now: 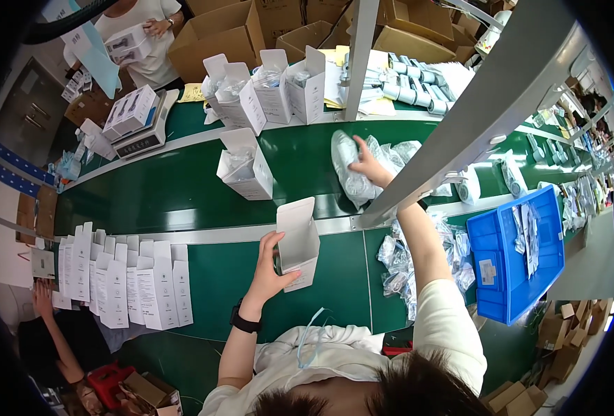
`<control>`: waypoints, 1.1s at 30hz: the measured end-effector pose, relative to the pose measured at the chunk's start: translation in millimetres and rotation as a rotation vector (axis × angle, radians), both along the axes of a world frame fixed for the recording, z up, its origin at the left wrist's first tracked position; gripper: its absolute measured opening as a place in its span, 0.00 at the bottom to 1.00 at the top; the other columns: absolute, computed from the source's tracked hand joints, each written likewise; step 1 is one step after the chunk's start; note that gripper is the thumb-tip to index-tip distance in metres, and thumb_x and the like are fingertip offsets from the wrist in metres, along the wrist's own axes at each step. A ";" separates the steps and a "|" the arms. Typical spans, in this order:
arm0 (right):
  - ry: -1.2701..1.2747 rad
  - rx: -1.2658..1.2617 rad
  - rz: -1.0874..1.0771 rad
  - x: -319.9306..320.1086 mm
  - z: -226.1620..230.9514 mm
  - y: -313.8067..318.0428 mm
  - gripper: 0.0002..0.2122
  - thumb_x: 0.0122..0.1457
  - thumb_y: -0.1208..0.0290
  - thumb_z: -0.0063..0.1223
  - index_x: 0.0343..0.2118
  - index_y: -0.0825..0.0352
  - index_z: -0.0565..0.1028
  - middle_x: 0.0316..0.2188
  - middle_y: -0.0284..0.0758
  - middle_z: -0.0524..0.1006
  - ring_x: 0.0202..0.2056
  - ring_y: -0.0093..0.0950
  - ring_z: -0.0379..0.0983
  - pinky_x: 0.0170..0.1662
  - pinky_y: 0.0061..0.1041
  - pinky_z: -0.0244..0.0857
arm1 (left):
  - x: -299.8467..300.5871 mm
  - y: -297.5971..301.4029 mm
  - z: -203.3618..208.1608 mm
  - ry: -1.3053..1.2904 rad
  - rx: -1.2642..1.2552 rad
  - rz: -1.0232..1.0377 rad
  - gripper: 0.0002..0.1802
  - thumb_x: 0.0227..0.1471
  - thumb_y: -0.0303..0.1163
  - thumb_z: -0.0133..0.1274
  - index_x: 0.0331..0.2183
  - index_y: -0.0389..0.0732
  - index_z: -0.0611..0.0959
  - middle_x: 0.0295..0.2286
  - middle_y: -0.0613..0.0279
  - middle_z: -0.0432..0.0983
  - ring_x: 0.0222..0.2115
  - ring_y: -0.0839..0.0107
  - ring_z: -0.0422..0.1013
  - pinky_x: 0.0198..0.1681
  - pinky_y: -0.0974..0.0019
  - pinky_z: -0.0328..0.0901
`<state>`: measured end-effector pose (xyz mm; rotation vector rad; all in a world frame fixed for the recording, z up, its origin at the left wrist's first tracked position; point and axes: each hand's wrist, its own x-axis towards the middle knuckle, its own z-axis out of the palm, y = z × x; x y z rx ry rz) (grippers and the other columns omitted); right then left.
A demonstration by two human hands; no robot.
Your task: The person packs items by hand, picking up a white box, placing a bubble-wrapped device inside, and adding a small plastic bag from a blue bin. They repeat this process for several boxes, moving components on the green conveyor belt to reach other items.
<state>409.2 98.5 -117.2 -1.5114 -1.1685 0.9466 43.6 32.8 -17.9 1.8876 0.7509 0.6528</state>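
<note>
My left hand (271,270) is closed around a white carton (298,253) with its top flap raised, held above the near green work surface. It looks hollow, though its bottom is hidden. Reaching past the grey metal post, my right hand (371,165) grips a clear plastic-wrapped pale item (348,170) on the green belt; the item's exact kind is veiled by the plastic. More wrapped items (398,154) lie against that hand. Farther left on the belt stands an open white carton (244,170) with a plastic-wrapped thing inside.
Several filled cartons (272,93) stand along the far edge. White cartons (140,284) are lined up at left. Small bagged parts (425,260) lie beside a blue bin (484,270). The grey post (473,118) slants across the right. A person (144,41) holds boxes beyond a scale (144,135).
</note>
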 end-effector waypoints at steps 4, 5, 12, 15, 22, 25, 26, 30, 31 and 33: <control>-0.404 0.327 -0.496 40.1 25.8 -83.0 0.36 0.43 0.79 0.49 0.57 0.59 0.48 0.39 0.35 0.66 0.38 0.25 0.65 0.39 0.22 0.61 | -1.5 -6.8 -12.1 -0.034 0.058 0.070 0.43 0.28 0.24 0.62 0.47 0.47 0.59 0.46 0.51 0.54 0.47 0.54 0.57 0.46 0.59 0.58; 0.124 0.540 -0.569 20.9 25.5 -82.7 0.30 0.46 0.75 0.48 0.54 0.62 0.52 0.40 0.35 0.67 0.40 0.27 0.66 0.40 0.25 0.63 | -15.4 -11.3 -23.9 0.000 0.108 0.144 0.43 0.27 0.24 0.63 0.47 0.46 0.59 0.46 0.50 0.54 0.47 0.54 0.57 0.46 0.58 0.58; 0.864 0.791 -0.682 -109.1 124.3 -209.6 0.30 0.48 0.68 0.48 0.55 0.61 0.51 0.47 0.41 0.63 0.46 0.36 0.64 0.48 0.38 0.61 | 4.8 -20.6 -29.1 -0.064 0.262 0.127 0.46 0.26 0.25 0.65 0.45 0.44 0.53 0.46 0.49 0.53 0.47 0.56 0.58 0.47 0.58 0.59; 0.766 0.677 -0.816 -202.4 149.5 -168.7 0.37 0.43 0.77 0.54 0.56 0.60 0.46 0.50 0.40 0.58 0.49 0.36 0.59 0.52 0.35 0.55 | 7.1 -29.8 -35.0 -0.140 0.288 0.169 0.47 0.25 0.26 0.66 0.44 0.43 0.52 0.45 0.47 0.55 0.46 0.52 0.59 0.45 0.57 0.59; -0.365 0.656 -0.336 -250.8 102.9 -137.7 0.27 0.42 0.76 0.57 0.49 0.56 0.63 0.47 0.41 0.58 0.48 0.43 0.56 0.51 0.38 0.52 | -0.2 -37.8 -63.0 -0.138 0.355 0.378 0.49 0.25 0.29 0.68 0.42 0.39 0.50 0.44 0.44 0.53 0.45 0.54 0.58 0.45 0.56 0.58; -0.662 0.522 -0.157 -219.4 106.1 -150.5 0.17 0.43 0.71 0.56 0.40 0.59 0.71 0.46 0.39 0.61 0.50 0.45 0.53 0.52 0.43 0.50 | -25.8 -36.4 -62.4 -0.134 0.309 0.462 0.48 0.27 0.28 0.67 0.43 0.41 0.49 0.43 0.47 0.51 0.45 0.56 0.57 0.46 0.58 0.56; -0.589 0.551 -0.281 -204.1 94.2 -141.3 0.14 0.44 0.70 0.55 0.37 0.60 0.73 0.46 0.38 0.61 0.51 0.46 0.52 0.52 0.46 0.49 | -35.6 -35.1 -60.9 -0.128 0.286 0.499 0.48 0.27 0.27 0.67 0.43 0.43 0.49 0.42 0.49 0.51 0.45 0.57 0.56 0.46 0.59 0.55; -0.913 0.038 -0.748 -161.0 82.8 -48.0 0.23 0.46 0.70 0.52 0.48 0.54 0.65 0.48 0.44 0.60 0.53 0.48 0.49 0.53 0.46 0.45 | -77.3 -38.4 -63.3 -0.053 0.288 0.562 0.47 0.28 0.27 0.66 0.43 0.43 0.49 0.42 0.50 0.50 0.45 0.58 0.56 0.47 0.59 0.55; -0.907 0.047 -0.739 -153.9 80.1 -26.0 0.23 0.46 0.70 0.52 0.48 0.54 0.65 0.48 0.44 0.60 0.53 0.48 0.49 0.53 0.46 0.45 | -85.3 -40.3 -65.2 -0.051 0.294 0.574 0.47 0.28 0.27 0.66 0.43 0.43 0.49 0.42 0.50 0.50 0.45 0.58 0.56 0.47 0.59 0.55; -1.103 -0.457 -0.615 -144.8 62.2 13.3 0.28 0.46 0.67 0.53 0.53 0.53 0.59 0.51 0.46 0.59 0.53 0.51 0.49 0.53 0.50 0.42 | -101.6 -44.8 -70.9 -0.088 0.323 0.562 0.47 0.28 0.26 0.66 0.44 0.43 0.49 0.42 0.50 0.50 0.44 0.59 0.56 0.47 0.59 0.55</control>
